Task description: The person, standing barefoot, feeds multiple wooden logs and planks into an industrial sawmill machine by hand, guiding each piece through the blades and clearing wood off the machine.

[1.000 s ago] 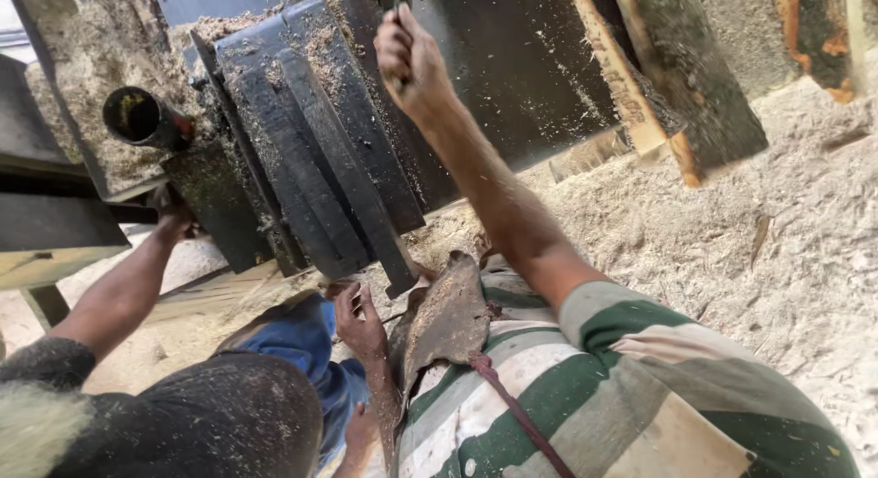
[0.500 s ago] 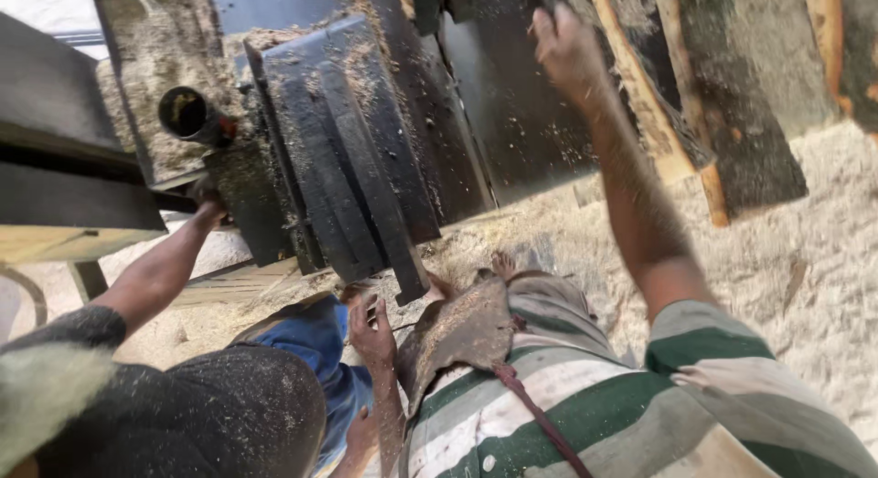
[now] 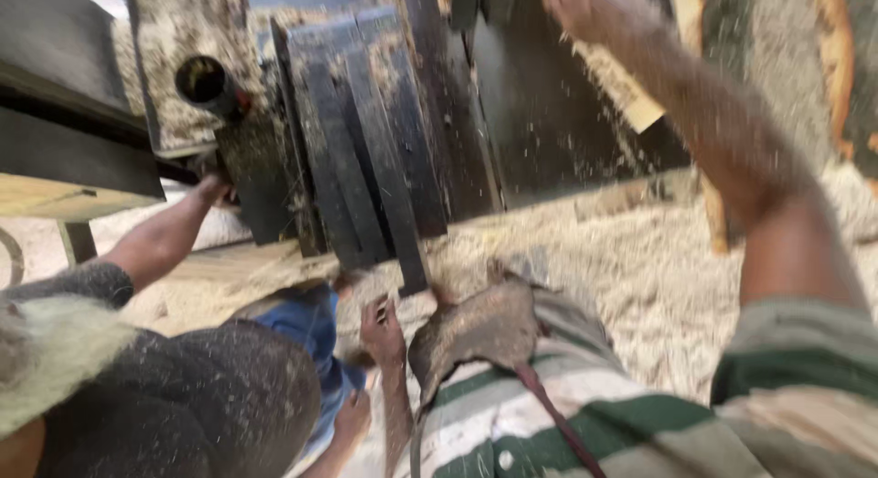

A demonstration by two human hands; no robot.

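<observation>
While right hand (image 3: 594, 11) reaches up at 1 o'clock, blurred, grip unreadable, left hand (image 3: 384, 332) rests loosely curled near 6 o'clock below dark machine housing (image 3: 366, 167): likely heavy, rigid, dust-slick; grasp edges.

The right hand (image 3: 594, 11) is raised high at the top of the view, blurred, its fingers curled — whether they grip anything cannot be told. The right forearm runs down from it to a striped green sleeve at the lower right. The left hand (image 3: 381, 330) sits low near the middle, fingers bent, forearm dropping straight down — dusty.
</observation>
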